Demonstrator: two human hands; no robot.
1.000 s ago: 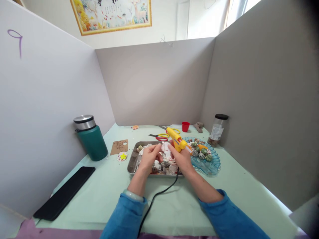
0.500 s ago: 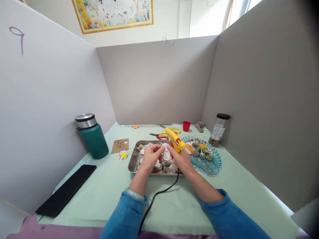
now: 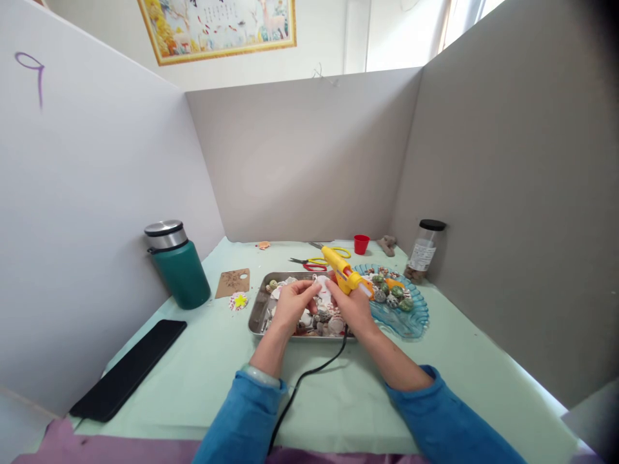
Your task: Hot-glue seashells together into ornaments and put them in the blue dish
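Bare green tabletop (image 3: 372, 412) before the tray (image 3: 309, 339), black cord (image 3: 314, 372) across.

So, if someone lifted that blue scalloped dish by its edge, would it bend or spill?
The blue scalloped dish looks like glass or hard clear plastic, so it would probably stay stiff and might crack if dropped. The rounded green shells on it could roll if it tilts. They gather toward its far side, so that side may feel heavier.

Left panel (image 3: 97, 193): a purple handwritten "9" (image 3: 33, 71), near the top.
Framed picture (image 3: 222, 32): dark characters, cut off at the top edge, unreadable.
Jar (image 3: 422, 254): white label (image 3: 420, 258), print too small.
Glue gun (image 3: 344, 274): small dark marking, illegible.
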